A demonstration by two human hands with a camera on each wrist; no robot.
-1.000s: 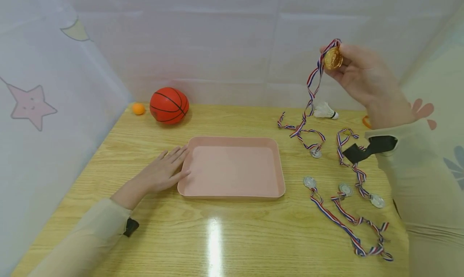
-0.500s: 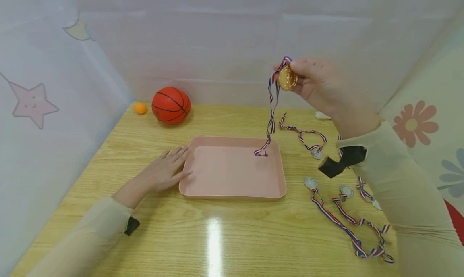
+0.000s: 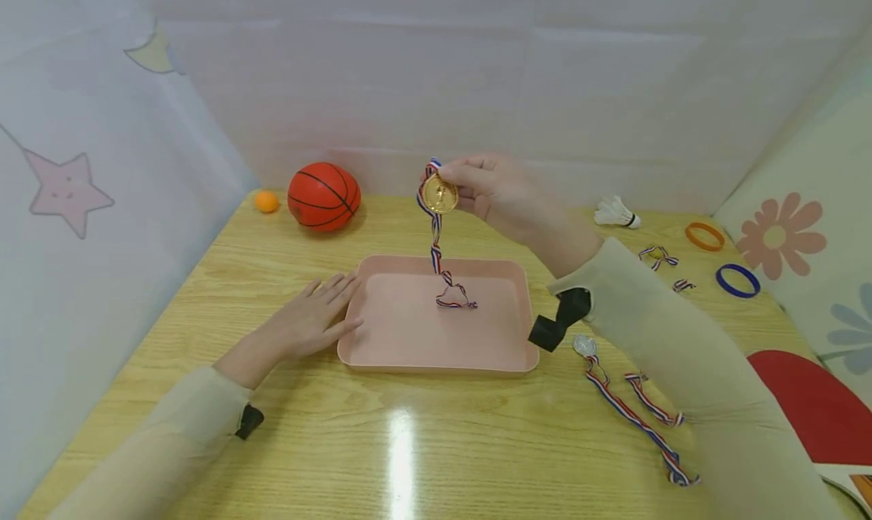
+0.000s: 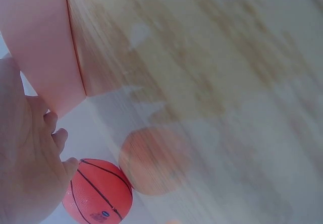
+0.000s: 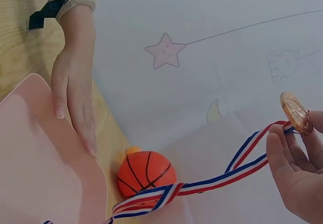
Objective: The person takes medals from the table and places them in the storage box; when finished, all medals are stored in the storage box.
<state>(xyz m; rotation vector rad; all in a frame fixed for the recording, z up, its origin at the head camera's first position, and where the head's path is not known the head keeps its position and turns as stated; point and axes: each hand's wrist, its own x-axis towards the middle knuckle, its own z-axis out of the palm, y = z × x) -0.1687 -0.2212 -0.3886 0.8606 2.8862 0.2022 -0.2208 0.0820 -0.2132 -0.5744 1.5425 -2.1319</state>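
Note:
My right hand pinches a gold medal above the far side of a pink tray. From the medal a red, white and blue ribbon hangs down, its lower loop over the tray's inside. In the right wrist view the gold medal shows edge-on between thumb and fingers. My left hand lies with straight fingers against the tray's left rim. The left wrist view shows that hand beside the tray's outer wall.
A red toy basketball and an orange ball sit back left. At right are a shuttlecock, an orange ring, a blue ring and a silver medal. My right sleeve hides other medals.
My right hand has carried the gold medal left and lower, from above the table's right side to over the tray. The left hand stays at the tray's rim.

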